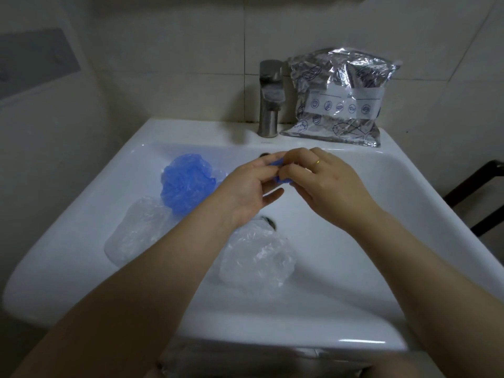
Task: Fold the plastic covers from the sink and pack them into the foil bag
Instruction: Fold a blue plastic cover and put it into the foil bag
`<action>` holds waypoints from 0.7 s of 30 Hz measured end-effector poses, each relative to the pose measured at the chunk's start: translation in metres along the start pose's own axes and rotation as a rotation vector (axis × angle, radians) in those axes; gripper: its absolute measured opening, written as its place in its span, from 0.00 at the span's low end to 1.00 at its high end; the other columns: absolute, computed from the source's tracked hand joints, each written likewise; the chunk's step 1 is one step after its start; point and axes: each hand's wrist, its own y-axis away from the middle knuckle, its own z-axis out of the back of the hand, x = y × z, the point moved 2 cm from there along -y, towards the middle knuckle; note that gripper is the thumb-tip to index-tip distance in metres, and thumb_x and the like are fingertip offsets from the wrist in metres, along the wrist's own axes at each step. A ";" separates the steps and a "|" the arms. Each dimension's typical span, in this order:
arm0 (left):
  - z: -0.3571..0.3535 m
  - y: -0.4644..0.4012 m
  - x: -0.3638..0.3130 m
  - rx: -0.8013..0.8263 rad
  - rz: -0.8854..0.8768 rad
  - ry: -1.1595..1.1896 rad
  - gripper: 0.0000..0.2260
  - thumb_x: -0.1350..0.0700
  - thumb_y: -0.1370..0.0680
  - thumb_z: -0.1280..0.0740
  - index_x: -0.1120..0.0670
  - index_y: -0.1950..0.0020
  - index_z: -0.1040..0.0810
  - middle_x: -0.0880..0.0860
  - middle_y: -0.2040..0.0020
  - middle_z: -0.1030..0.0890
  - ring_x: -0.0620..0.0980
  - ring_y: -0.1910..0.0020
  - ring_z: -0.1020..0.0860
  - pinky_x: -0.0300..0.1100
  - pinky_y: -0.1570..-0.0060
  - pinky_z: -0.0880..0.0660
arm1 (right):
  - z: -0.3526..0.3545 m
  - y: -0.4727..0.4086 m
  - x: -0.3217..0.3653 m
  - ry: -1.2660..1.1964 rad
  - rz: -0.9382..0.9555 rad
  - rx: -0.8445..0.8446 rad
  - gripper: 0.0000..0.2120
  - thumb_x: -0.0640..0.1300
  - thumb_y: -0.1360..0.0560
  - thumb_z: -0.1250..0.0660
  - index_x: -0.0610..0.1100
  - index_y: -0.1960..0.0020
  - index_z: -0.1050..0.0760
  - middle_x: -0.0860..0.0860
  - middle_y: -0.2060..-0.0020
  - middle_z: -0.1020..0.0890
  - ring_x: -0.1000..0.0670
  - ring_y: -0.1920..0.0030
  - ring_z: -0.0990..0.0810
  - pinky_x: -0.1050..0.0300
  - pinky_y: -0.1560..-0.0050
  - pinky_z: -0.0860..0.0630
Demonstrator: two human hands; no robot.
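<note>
Over the middle of the white sink (409,203), my left hand (251,186) and my right hand (324,181) meet and pinch a small folded blue plastic cover (281,180) between their fingers; most of it is hidden by them. A crumpled blue cover (185,184) lies in the basin to the left. Two clear covers lie in the basin too, one at the left (139,230) and one near the drain (259,257). The silver foil bag (341,96) with a printed label stands on the sink's back ledge against the wall.
A steel tap (270,99) rises from the back ledge just left of the foil bag. Tiled wall runs behind. The drain (268,222) shows partly under the clear cover. A dark metal frame (474,195) stands to the right of the sink.
</note>
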 end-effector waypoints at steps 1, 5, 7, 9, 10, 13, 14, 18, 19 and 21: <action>0.000 0.000 0.000 0.010 0.011 0.017 0.14 0.63 0.22 0.43 0.51 0.42 0.23 0.46 0.61 0.19 0.38 0.63 0.20 0.39 0.51 0.29 | -0.001 0.000 0.000 0.021 0.004 -0.014 0.13 0.31 0.34 0.29 0.43 0.52 0.23 0.47 0.50 0.20 0.43 0.61 0.24 0.53 0.67 0.27; -0.004 0.005 -0.002 0.002 0.067 0.118 0.10 0.58 0.22 0.42 0.52 0.55 0.21 0.47 0.69 0.19 0.42 0.63 0.20 0.42 0.48 0.29 | 0.002 -0.001 0.004 0.025 -0.019 -0.052 0.08 0.34 0.30 0.31 0.41 0.51 0.22 0.46 0.54 0.18 0.42 0.63 0.23 0.52 0.68 0.25; -0.004 0.005 -0.001 -0.033 0.086 0.131 0.13 0.54 0.21 0.42 0.51 0.60 0.20 0.48 0.66 0.17 0.46 0.59 0.19 0.43 0.48 0.29 | 0.005 -0.002 0.005 -0.077 -0.103 -0.064 0.07 0.38 0.27 0.36 0.41 0.51 0.21 0.46 0.57 0.19 0.43 0.62 0.22 0.54 0.67 0.25; -0.004 0.004 0.001 -0.076 0.086 0.085 0.13 0.51 0.20 0.42 0.50 0.57 0.20 0.49 0.59 0.16 0.46 0.55 0.19 0.41 0.49 0.28 | 0.006 0.001 0.002 -0.173 -0.201 -0.023 0.10 0.41 0.27 0.39 0.41 0.49 0.22 0.46 0.57 0.19 0.47 0.61 0.23 0.54 0.65 0.25; -0.003 0.004 0.003 -0.100 0.081 0.046 0.12 0.51 0.19 0.41 0.50 0.56 0.20 0.49 0.55 0.16 0.46 0.53 0.19 0.40 0.51 0.29 | 0.005 0.002 0.000 -0.219 -0.239 0.017 0.10 0.41 0.27 0.39 0.42 0.49 0.22 0.47 0.57 0.20 0.50 0.61 0.24 0.53 0.64 0.25; -0.001 0.001 0.005 -0.191 0.032 -0.001 0.06 0.55 0.21 0.37 0.51 0.57 0.23 0.51 0.56 0.19 0.46 0.57 0.21 0.36 0.57 0.28 | 0.004 0.004 -0.002 -0.395 -0.297 0.126 0.08 0.42 0.27 0.36 0.42 0.51 0.22 0.49 0.59 0.21 0.55 0.64 0.28 0.59 0.62 0.28; 0.000 0.001 0.004 -0.215 0.006 -0.013 0.05 0.58 0.22 0.36 0.52 0.57 0.23 0.51 0.59 0.19 0.46 0.59 0.21 0.34 0.58 0.27 | 0.004 0.004 -0.001 -0.438 -0.310 0.150 0.07 0.43 0.27 0.35 0.42 0.52 0.22 0.50 0.60 0.21 0.55 0.65 0.28 0.62 0.62 0.29; 0.000 0.000 0.001 -0.257 -0.066 -0.076 0.05 0.64 0.24 0.34 0.53 0.54 0.25 0.54 0.59 0.20 0.47 0.64 0.22 0.31 0.64 0.24 | 0.000 0.004 -0.001 -0.653 -0.542 0.188 0.02 0.41 0.27 0.31 0.42 0.55 0.22 0.43 0.65 0.20 0.44 0.66 0.25 0.52 0.60 0.27; 0.000 0.000 0.001 -0.260 -0.062 -0.079 0.07 0.64 0.24 0.34 0.54 0.50 0.27 0.55 0.56 0.19 0.47 0.64 0.21 0.31 0.65 0.24 | 0.000 0.005 -0.002 -0.707 -0.606 0.200 0.02 0.40 0.27 0.31 0.42 0.56 0.22 0.42 0.65 0.20 0.42 0.65 0.24 0.51 0.60 0.27; 0.000 -0.001 0.002 -0.254 -0.031 -0.073 0.13 0.64 0.24 0.34 0.54 0.42 0.28 0.56 0.53 0.19 0.47 0.62 0.20 0.30 0.66 0.23 | -0.001 0.006 -0.003 -0.773 -0.682 0.225 0.02 0.40 0.28 0.30 0.42 0.56 0.21 0.47 0.64 0.19 0.45 0.66 0.24 0.54 0.60 0.26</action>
